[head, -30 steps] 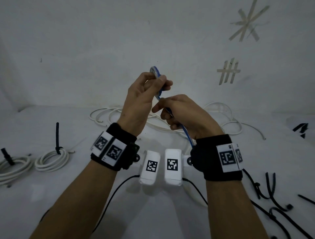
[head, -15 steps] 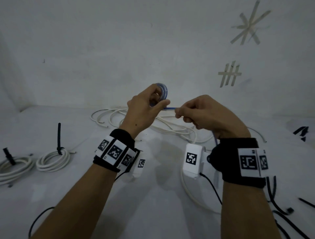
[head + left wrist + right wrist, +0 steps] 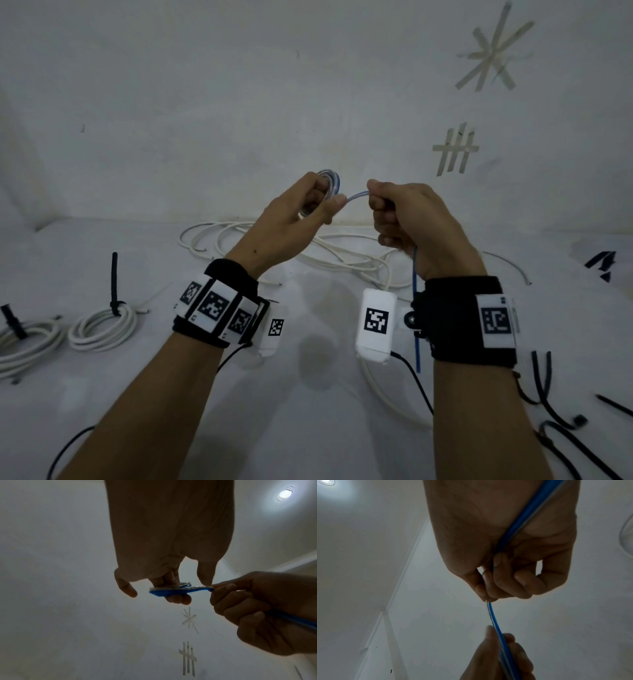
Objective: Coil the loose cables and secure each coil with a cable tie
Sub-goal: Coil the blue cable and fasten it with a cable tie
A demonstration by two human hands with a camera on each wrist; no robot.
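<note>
A thin blue cable is being wound into a small coil (image 3: 331, 181) held up in the air. My left hand (image 3: 310, 205) pinches that coil (image 3: 169, 589) between thumb and fingers. Just right of it, my right hand (image 3: 394, 212) grips the free run of the blue cable (image 3: 358, 197), which passes through the fist and hangs down past the wrist (image 3: 416, 325). In the right wrist view the blue cable (image 3: 494, 620) runs from my curled right fingers (image 3: 503, 582) to the left hand (image 3: 501, 655) below.
A loose white cable (image 3: 342, 253) sprawls on the white table behind the hands. Two tied white coils (image 3: 102, 325) lie at the left edge. Several black cable ties (image 3: 555, 411) lie at the right. Tape marks (image 3: 455, 150) are on the wall.
My right hand has moved up and out from under the left to beside it, drawing the cable sideways. The left hand has turned the coil and dropped a little.
</note>
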